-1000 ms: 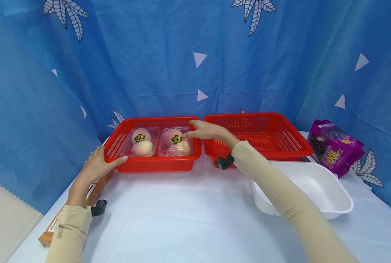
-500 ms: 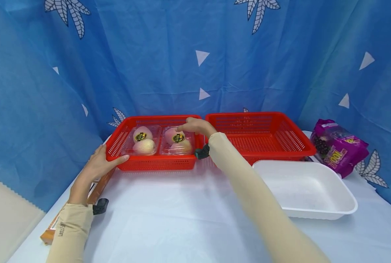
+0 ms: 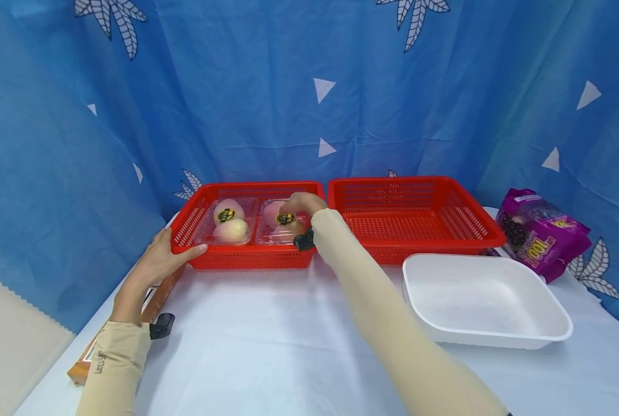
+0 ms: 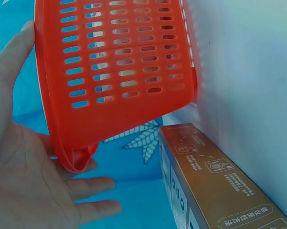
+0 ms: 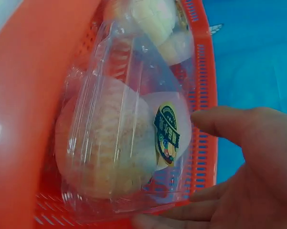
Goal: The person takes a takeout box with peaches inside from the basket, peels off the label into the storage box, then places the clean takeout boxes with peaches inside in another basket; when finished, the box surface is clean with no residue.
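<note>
Currently the left hand (image 3: 159, 263) cups the red basket (image 3: 247, 257) corner, fingers relaxed; the right hand (image 3: 300, 206) closes around the clear fruit pack (image 5: 129, 143) inside it.

Hidden behind the right hand (image 3: 300, 203): part of the fruit box (image 3: 283, 222). Cut off: orange box (image 3: 88, 361) under the left sleeve.

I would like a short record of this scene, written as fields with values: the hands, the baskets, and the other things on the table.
left hand: open, holds the corner of the left red basket
right hand: over the right clear fruit pack, fingers on it
left red basket contents: two clear fruit packs
right red basket: nothing seen inside
white tray: in front of the right red basket
purple bag: far right
brown box: beside the left hand
</note>
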`<state>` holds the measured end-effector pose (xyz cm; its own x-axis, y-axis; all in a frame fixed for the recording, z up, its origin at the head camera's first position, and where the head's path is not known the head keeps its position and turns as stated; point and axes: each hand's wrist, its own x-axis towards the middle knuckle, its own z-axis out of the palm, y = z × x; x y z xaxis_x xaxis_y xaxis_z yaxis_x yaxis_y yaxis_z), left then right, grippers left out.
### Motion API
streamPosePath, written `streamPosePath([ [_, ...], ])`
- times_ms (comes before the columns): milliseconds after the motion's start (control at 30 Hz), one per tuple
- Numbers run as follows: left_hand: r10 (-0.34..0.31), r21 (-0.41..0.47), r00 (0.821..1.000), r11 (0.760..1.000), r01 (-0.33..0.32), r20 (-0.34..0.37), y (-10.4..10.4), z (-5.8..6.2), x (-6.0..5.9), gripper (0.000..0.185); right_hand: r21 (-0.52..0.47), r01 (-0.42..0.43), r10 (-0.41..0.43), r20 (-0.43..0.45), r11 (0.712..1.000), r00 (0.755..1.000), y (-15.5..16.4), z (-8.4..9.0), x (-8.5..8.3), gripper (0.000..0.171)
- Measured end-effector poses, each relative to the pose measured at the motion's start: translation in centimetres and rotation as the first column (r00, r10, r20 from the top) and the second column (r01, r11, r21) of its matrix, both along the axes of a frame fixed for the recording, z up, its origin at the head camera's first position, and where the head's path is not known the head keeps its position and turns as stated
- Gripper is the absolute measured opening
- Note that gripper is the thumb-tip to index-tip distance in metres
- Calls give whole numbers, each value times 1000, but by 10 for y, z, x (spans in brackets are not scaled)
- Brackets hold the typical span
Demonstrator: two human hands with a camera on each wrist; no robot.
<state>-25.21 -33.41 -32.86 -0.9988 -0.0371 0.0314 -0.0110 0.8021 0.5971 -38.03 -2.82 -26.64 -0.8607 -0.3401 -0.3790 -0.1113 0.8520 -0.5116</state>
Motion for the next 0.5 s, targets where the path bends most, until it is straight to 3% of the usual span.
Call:
streamPosePath([
  [133, 0, 8, 1000, 1000, 0, 4, 2, 0, 0, 110, 95, -5, 4, 8, 995, 1000, -3, 1, -2, 33],
  [267, 5, 19, 1000, 1000, -5, 8, 4, 1, 1, 110, 153, 13, -14, 9, 988, 1000, -6, 4, -3, 30],
  [500, 6, 32, 1000, 999, -6, 2, 2, 1, 1, 108, 147, 70, -75, 28, 987, 997, -10, 1, -7, 24],
])
